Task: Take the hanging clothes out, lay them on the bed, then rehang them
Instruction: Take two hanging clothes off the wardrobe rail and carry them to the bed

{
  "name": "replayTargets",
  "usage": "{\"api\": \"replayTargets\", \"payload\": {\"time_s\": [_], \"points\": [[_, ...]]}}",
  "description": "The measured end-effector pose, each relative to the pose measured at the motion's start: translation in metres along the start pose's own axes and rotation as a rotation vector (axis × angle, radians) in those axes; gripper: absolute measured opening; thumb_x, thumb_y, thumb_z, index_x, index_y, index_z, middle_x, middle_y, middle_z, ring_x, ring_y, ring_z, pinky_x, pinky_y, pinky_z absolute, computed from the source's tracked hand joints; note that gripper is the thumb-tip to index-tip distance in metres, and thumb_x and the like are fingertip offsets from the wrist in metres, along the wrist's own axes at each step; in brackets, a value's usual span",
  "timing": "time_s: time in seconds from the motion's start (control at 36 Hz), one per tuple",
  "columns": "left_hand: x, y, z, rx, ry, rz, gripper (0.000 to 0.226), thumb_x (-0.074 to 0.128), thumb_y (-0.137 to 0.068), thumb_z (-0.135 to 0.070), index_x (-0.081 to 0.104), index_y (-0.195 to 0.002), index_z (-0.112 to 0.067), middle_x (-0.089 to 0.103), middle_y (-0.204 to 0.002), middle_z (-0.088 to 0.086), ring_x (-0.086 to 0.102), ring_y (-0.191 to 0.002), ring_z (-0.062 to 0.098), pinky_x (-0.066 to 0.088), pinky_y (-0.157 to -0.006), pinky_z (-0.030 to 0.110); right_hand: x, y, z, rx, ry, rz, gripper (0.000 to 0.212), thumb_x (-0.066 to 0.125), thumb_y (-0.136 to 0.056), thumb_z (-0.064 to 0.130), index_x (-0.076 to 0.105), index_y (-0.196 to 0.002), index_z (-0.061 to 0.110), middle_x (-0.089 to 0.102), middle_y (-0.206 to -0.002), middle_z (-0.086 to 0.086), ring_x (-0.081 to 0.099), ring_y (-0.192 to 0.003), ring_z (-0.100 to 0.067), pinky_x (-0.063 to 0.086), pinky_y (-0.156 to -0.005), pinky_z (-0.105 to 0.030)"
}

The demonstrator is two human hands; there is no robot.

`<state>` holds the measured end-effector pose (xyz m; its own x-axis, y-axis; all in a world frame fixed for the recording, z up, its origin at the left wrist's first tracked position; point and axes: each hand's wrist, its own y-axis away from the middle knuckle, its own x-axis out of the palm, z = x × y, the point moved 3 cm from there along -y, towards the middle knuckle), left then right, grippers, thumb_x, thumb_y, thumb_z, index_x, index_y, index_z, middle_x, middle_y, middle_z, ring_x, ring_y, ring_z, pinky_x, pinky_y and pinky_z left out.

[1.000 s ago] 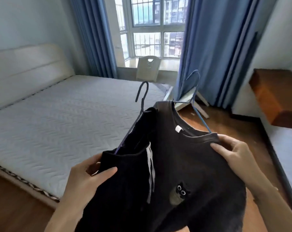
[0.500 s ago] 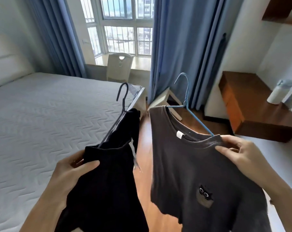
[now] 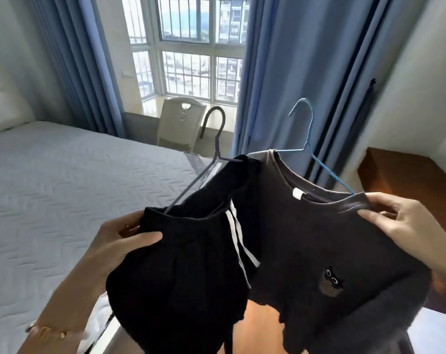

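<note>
My left hand (image 3: 119, 241) grips a black garment (image 3: 181, 272) with white drawstrings, draped over a dark grey hanger (image 3: 211, 149). Its thumb lies over the cloth at the hanger's left end. My right hand (image 3: 400, 226) pinches the right shoulder of a dark grey T-shirt (image 3: 319, 251) with a small cat patch, hung on a blue wire hanger (image 3: 308, 139). Both hangers are held up in front of me, hooks upward, the two garments touching in the middle. The bed (image 3: 50, 200) with its quilted grey cover lies to the left, below the black garment.
A white chair (image 3: 181, 123) stands by the window sill behind the bed. Blue curtains (image 3: 293, 72) hang on both sides of the window. A brown wooden desk (image 3: 406, 175) is at the right, with wooden floor (image 3: 257, 328) below the clothes.
The two garments, held apart half a second ago, have come back together and risen. My view has tilted up toward the window.
</note>
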<state>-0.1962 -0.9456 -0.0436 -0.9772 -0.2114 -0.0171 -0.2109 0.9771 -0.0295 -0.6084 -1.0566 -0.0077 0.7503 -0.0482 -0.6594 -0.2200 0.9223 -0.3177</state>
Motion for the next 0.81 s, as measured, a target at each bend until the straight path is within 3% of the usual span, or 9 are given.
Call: {"api": "replayTargets", "payload": {"time_s": [0.19, 0.31, 0.36, 0.44, 0.5, 0.58, 0.67, 0.75, 0.81], "points": [[-0.012, -0.114, -0.009, 0.019, -0.083, -0.024, 0.055, 0.088, -0.037, -0.033, 0.075, -0.086, -0.013, 0.073, -0.083, 0.016, 0.072, -0.074, 0.023, 0.057, -0.058, 0.021, -0.003, -0.144, -0.021, -0.055, 0.056, -0.002, 0.03, 0.067, -0.082, 0.036, 0.059, -0.084, 0.065, 0.062, -0.087, 0.042, 0.061, -0.081, 0.015, 0.04, -0.071, 0.004], [-0.028, -0.168, -0.004, 0.03, -0.122, -0.107, 0.05, 0.086, -0.044, -0.035, 0.075, -0.088, -0.015, 0.074, -0.086, 0.015, 0.072, -0.08, 0.028, 0.058, -0.061, 0.022, 0.018, -0.242, -0.043, -0.091, 0.103, 0.105, 0.043, 0.068, -0.083, 0.009, 0.063, -0.084, 0.052, 0.062, -0.082, 0.043, 0.06, -0.076, 0.015, 0.04, -0.07, 0.004], [-0.036, -0.192, 0.002, 0.027, -0.177, -0.169, 0.077, 0.087, -0.027, -0.055, 0.074, -0.093, -0.018, 0.074, -0.09, 0.012, 0.072, -0.083, 0.026, 0.059, -0.067, 0.025, 0.035, -0.287, -0.04, -0.139, 0.075, 0.139, 0.018, 0.068, -0.08, 0.041, 0.06, -0.086, 0.056, 0.063, -0.088, 0.039, 0.063, -0.078, 0.01, 0.044, -0.076, -0.002], [-0.047, -0.225, 0.009, 0.032, -0.242, -0.273, 0.079, 0.085, -0.027, -0.06, 0.074, -0.095, -0.022, 0.075, -0.093, 0.008, 0.072, -0.086, 0.023, 0.058, -0.075, 0.036, 0.057, -0.371, -0.07, -0.23, -0.006, 0.201, 0.049, 0.048, -0.058, 0.088, 0.061, -0.093, 0.057, 0.068, -0.094, 0.029, 0.066, -0.079, 0.003, 0.047, -0.082, -0.012], [-0.053, -0.247, 0.015, 0.014, -0.276, -0.364, 0.066, 0.086, -0.035, -0.05, 0.074, -0.095, -0.026, 0.075, -0.094, 0.005, 0.072, -0.088, 0.023, 0.057, -0.077, 0.037, 0.078, -0.427, -0.079, -0.223, 0.001, 0.249, 0.02, 0.061, -0.073, 0.067, 0.061, -0.09, 0.058, 0.067, -0.091, 0.033, 0.065, -0.08, 0.009, 0.045, -0.082, -0.007], [-0.058, -0.276, 0.018, -0.034, -0.32, -0.501, 0.044, 0.083, -0.046, -0.034, 0.074, -0.089, -0.034, 0.075, -0.09, -0.001, 0.071, -0.088, 0.02, 0.056, -0.076, 0.034, 0.111, -0.517, -0.094, -0.26, 0.079, 0.308, 0.053, 0.064, -0.086, 0.012, 0.059, -0.085, 0.065, 0.063, -0.084, 0.041, 0.061, -0.079, 0.017, 0.04, -0.079, 0.003], [-0.064, -0.3, 0.021, -0.085, -0.33, -0.632, 0.035, 0.083, -0.051, -0.043, 0.074, -0.085, -0.04, 0.075, -0.088, -0.008, 0.071, -0.084, 0.012, 0.053, -0.07, 0.027, 0.154, -0.585, -0.094, -0.35, 0.087, 0.387, 0.024, 0.061, -0.084, 0.043, 0.056, -0.086, 0.067, 0.069, -0.088, 0.029, 0.062, -0.086, 0.01, 0.042, -0.082, -0.004], [-0.076, -0.319, 0.03, -0.12, -0.36, -0.745, 0.039, 0.071, -0.072, -0.006, 0.074, -0.077, -0.044, 0.074, -0.08, -0.016, 0.07, -0.081, 0.004, 0.054, -0.062, 0.01, 0.211, -0.647, -0.099, -0.445, 0.071, 0.478, 0.016, 0.054, -0.073, 0.069, 0.056, -0.087, 0.062, 0.071, -0.098, 0.006, 0.064, -0.091, -0.009, 0.045, -0.089, -0.027], [-0.083, -0.325, 0.037, -0.167, -0.357, -0.803, 0.047, 0.066, -0.077, 0.004, 0.074, -0.075, -0.042, 0.074, -0.079, -0.017, 0.069, -0.074, -0.003, 0.053, -0.064, 0.007, 0.248, -0.668, -0.082, -0.491, 0.088, 0.499, 0.009, 0.059, -0.081, 0.052, 0.061, -0.089, 0.046, 0.07, -0.101, -0.003, 0.064, -0.098, -0.022, 0.045, -0.091, -0.035]]}}
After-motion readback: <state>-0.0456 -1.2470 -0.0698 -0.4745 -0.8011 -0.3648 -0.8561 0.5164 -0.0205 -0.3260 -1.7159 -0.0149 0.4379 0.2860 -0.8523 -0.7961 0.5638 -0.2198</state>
